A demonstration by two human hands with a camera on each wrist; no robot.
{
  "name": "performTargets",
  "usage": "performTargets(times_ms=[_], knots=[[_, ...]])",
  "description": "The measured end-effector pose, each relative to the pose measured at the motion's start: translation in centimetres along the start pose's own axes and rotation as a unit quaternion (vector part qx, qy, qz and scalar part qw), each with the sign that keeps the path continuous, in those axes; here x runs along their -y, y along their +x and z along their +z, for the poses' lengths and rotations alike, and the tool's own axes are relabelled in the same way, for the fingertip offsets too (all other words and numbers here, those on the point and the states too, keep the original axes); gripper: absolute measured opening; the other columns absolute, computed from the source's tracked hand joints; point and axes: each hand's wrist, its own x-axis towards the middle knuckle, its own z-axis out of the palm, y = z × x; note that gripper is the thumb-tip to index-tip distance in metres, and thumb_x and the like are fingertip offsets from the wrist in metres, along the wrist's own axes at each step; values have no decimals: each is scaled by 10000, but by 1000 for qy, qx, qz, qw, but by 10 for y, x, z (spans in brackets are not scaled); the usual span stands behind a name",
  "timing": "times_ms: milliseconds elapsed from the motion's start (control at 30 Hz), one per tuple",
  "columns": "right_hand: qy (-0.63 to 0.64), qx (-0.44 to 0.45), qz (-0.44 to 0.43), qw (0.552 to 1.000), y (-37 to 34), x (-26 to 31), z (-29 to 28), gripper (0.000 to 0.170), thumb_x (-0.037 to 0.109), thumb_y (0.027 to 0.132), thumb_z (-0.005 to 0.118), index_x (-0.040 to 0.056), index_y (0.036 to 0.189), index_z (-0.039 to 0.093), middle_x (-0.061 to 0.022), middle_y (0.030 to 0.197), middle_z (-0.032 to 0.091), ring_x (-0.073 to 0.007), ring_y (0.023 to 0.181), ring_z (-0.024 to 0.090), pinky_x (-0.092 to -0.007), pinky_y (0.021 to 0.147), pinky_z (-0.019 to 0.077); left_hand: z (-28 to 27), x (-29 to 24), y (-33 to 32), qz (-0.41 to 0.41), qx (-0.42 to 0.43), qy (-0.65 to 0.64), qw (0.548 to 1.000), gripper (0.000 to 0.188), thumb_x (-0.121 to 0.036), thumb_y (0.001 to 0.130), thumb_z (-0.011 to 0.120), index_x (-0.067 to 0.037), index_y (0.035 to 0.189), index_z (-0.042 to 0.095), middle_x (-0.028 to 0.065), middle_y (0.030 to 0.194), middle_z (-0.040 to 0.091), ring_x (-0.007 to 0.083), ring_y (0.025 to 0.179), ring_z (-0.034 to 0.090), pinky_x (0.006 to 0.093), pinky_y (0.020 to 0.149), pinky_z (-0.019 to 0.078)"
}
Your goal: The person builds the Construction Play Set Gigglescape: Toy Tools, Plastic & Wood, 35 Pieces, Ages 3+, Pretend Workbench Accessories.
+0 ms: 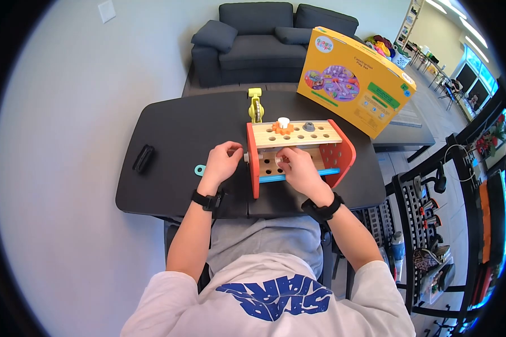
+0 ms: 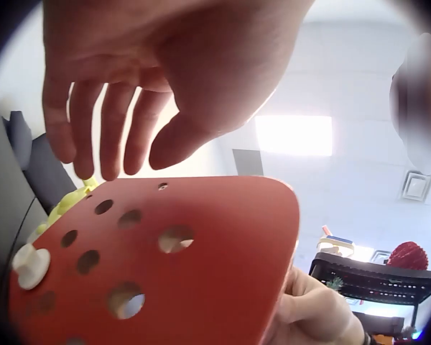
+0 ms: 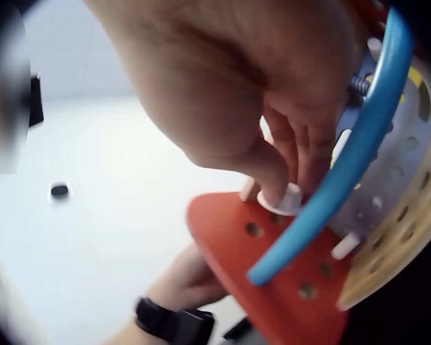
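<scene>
A toy workbench with red perforated side panels (image 1: 253, 163), a wooden top (image 1: 298, 135) and a blue rod (image 1: 272, 178) stands on the black table. My right hand (image 1: 298, 168) reaches into it from the front. Thumb and fingers pinch a white round plastic piece (image 3: 291, 199) close to the inner face of the red panel. Just outside that same panel is my left hand (image 1: 224, 164), its fingers loosely extended and empty above the red edge in the left wrist view. A white knob (image 2: 31, 266) sticks out of one hole there. On the top sit an orange gear (image 1: 283, 128) with a white piece and a grey piece (image 1: 308, 127).
Behind the workbench stands a yellow-green toy tool (image 1: 255, 106). A teal ring-ended piece (image 1: 199, 169) lies beside my left wrist, and a black object (image 1: 144, 159) lies farther left. A large yellow box (image 1: 357, 78) rises at the back right, with a dark sofa (image 1: 264, 48) beyond.
</scene>
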Motion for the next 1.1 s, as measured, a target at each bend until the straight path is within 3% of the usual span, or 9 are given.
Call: performTargets(times_ms=[133,233,300,500,733,800,1033,1100], knots=[[-18,15,13,1000,14,0,9,178,-64,843,657,-24,1011,615,-170,885,659,-328,841,675,-412,763,531,10,20,6,-13,27,29,999,304,-198,941,645,5,1155,719,176,1040,765,291,971,745,388,873,567],[38,64,82,994,30,-4,16,145,-45,859,633,-16,998,603,-162,868,651,-317,819,654,-406,774,523,14,21,7,-33,55,30,997,291,-181,953,636,12,1159,711,166,1010,764,274,927,746,383,850,567],[46,92,133,986,39,-10,22,120,-44,839,617,-28,958,608,-206,922,659,-382,894,644,-451,811,507,16,19,7,-58,78,18,995,285,-170,961,630,21,1159,704,161,989,764,258,893,747,378,831,568],[19,132,151,980,53,-35,43,116,12,831,672,-5,930,615,-180,906,672,-354,875,651,-438,797,517,19,17,7,-63,102,-10,993,263,-139,992,594,62,1135,681,150,931,754,196,758,736,348,743,567],[9,137,112,984,54,-41,54,106,35,841,669,10,939,635,-182,921,689,-354,903,673,-429,818,537,25,28,16,-94,116,-6,989,312,-209,1034,543,62,1063,695,119,825,731,189,681,703,346,684,557],[-10,124,113,986,54,-36,54,152,-33,809,691,-15,932,603,-138,882,671,-275,847,672,-382,783,539,24,26,16,-92,121,13,988,328,-223,1040,537,65,1045,695,114,808,725,187,671,697,345,677,555],[-11,101,62,993,54,-39,55,149,-60,798,678,-10,912,596,-149,870,659,-288,826,661,-397,768,537,13,19,12,-53,124,-20,991,174,-99,986,620,59,1027,680,111,856,734,173,733,709,326,708,562],[-37,136,62,988,55,-37,52,163,-40,803,677,-9,953,620,-165,904,678,-318,859,668,-413,785,538,12,22,14,-40,123,-35,991,144,-59,962,645,58,1041,676,112,879,739,170,756,714,321,719,564]])
